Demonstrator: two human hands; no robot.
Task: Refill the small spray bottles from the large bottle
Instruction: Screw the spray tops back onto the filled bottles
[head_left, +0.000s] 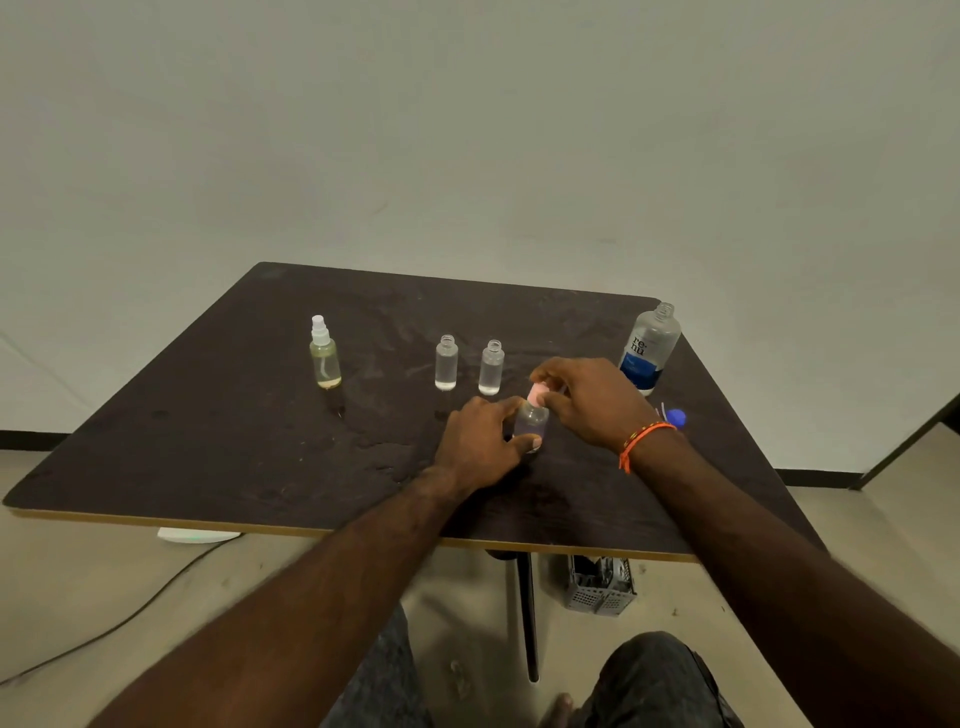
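The person is working at a dark table (260, 441), and both hands are busy on one small bottle (531, 422) standing near the front middle. The left hand (480, 447) is wrapping round its body, steadying it on the tabletop, while the right hand (587, 400) is pinching the pink spray cap (536, 395) at its neck. Whether that cap is going on or coming off, I cannot tell from here; the bottle looks to be holding clear liquid, so I am guessing it is being closed after a fill.

Just behind it, two more small bottles (446, 362) (491, 368) are standing open and side by side, with only a shallow layer showing at the bottom of each, so those seem to be waiting for their refill. Further left, a yellowish bottle (325, 356) is standing with its white sprayer on.

The large bottle (649, 347) is standing uncapped at the right edge, and its blue cap (675, 417) is lying near the right wrist. I am judging the job as partway done at best.
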